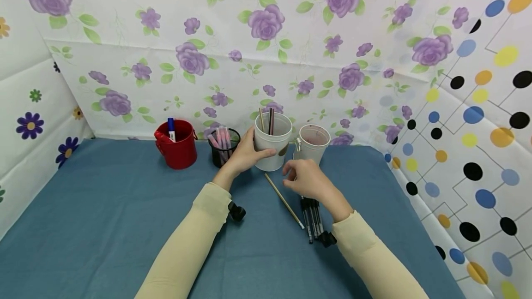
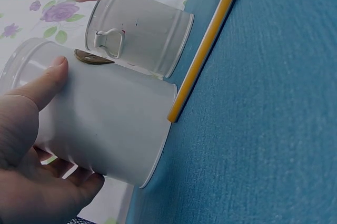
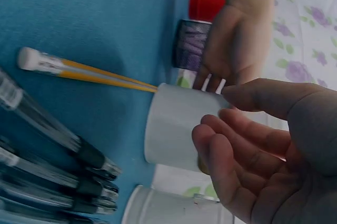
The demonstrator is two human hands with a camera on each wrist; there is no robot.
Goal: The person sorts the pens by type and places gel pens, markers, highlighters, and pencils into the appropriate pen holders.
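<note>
We have the left hand [image 1: 245, 155] wrapped round the white cup [image 1: 272, 144], thumb on the near face, fingers behind. The cup stands upright on the blue desk [image 1: 104, 216], far centre, with two sticks in it. Left grip is firm on the cup wall; the left wrist view confirms thumb and fingers curled round it.

The right hand [image 1: 309, 180] hovers just right of that cup, fingers loosely bent, holding nothing we can see. The right wrist view shows an empty, relaxed palm. It is near the second white cup [image 1: 312, 144], which stands touching or just beside the held one; we cannot tell which.

A yellow pencil [image 1: 284, 200] lies on the desk, its far end at the base of the held cup. A bunch of black pens [image 1: 312, 219] lies under the right wrist. Further left are a black mesh pot [image 1: 224, 146] of pink pens and a red bucket [image 1: 176, 144] with a marker.

Risks, as we judge them: tilting or sliding the held cup could knock the neighbour cup, given how close they stand. The sticks could tip out if it leans. The right forearm could sweep the pens or roll the pencil.

Hard to make out: what the two sticks are, the brown mark on the cup, the contents of the second cup. The pen count is unclear and blurred in the right wrist view.
</note>
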